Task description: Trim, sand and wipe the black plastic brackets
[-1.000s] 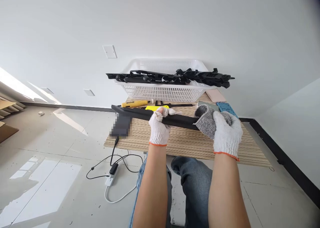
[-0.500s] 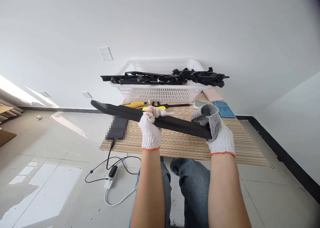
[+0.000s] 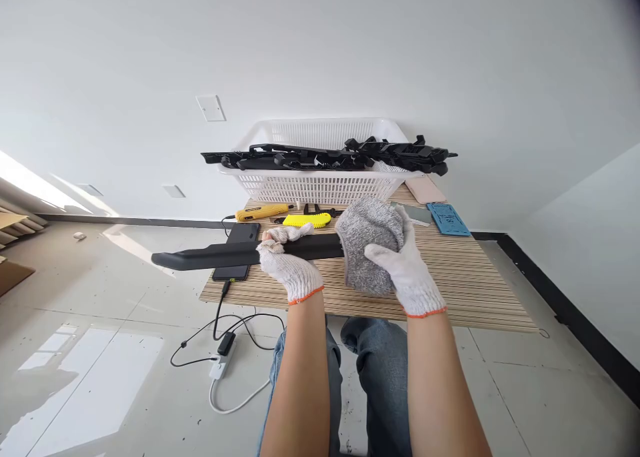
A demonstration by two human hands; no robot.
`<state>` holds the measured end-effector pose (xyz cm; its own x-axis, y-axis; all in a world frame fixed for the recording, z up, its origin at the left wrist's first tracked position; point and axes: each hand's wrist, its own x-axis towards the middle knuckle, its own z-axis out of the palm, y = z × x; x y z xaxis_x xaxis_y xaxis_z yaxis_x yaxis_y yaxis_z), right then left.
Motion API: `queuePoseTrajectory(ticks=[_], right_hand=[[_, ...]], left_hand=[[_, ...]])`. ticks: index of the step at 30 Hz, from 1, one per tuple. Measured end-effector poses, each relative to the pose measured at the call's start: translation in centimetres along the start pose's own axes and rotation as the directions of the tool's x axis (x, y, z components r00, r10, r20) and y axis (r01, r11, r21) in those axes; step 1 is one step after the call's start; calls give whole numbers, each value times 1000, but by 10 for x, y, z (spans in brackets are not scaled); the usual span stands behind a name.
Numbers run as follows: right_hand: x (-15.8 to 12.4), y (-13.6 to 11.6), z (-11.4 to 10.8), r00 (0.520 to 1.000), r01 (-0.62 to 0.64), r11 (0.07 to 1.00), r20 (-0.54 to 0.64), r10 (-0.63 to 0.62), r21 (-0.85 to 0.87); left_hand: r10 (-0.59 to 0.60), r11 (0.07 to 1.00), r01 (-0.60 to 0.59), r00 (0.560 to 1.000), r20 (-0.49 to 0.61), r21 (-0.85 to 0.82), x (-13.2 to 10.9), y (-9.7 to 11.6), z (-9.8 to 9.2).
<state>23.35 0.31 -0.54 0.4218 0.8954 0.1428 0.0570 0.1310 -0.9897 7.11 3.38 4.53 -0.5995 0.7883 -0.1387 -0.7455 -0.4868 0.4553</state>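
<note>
Over the near part of the worktop [image 3: 465,287], a long black strip [image 3: 200,259] is held aloft, its bent left end pointed past the worktop's edge; it is gripped near the middle by the left hand [image 3: 284,260], whose gloved fingers are curled round it, while a grey cloth [image 3: 369,233] is pinched by the right hand [image 3: 407,270], thumb outstretched, and draped over the strip's right part; the strip could be twisted or let slip if the left grip were loosened, since its face looks smooth; the phone [image 3: 247,231] could be scratched or knocked if the strip were lowered, as it is overhung by it, and could be dragged if its cable [image 3: 222,303] were caught; the glove could be snagged on the bright yellow tool [image 3: 307,221] just behind, though whether any blade is exposed cannot be told; the strip's right end is hidden by the cloth, as are most of the right fingertips; the dark measuring tool [image 3: 336,212] is partly covered; the black parts [image 3: 400,155] piled across the white basket [image 3: 320,190] are too tangled to be told apart.
</note>
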Motion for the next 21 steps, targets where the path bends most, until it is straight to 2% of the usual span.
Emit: queuePoseTrajectory(ticks=[4,6,9,12,18,19,21], right_hand=[[-5,-8,2,997,-72,997,40,71,31],[-7,-14,5,993,-120,984,0,121,130],[-8,-17,11,972,-172,958,-120,204,230],[-4,-11,10,962,-168,974,-192,196,153],[-4,-4,-7,974,-156,960,-195,111,-233],[-5,-6,-8,976,-131,964,-199,85,-231],[-6,-10,-8,978,-65,990,-206,39,-121]], left_hand=[[4,1000,-5,999,35,19,8,-1,-6],[0,1000,-1,999,44,16,9,-1,-7],[5,1000,-6,997,83,12,6,-3,-8],[-2,1000,1,993,115,15,2,-5,-7],[2,1000,0,990,142,-15,4,-1,-10],[9,1000,-6,989,145,-26,6,1,-10],[3,999,4,989,150,-42,7,6,-11]])
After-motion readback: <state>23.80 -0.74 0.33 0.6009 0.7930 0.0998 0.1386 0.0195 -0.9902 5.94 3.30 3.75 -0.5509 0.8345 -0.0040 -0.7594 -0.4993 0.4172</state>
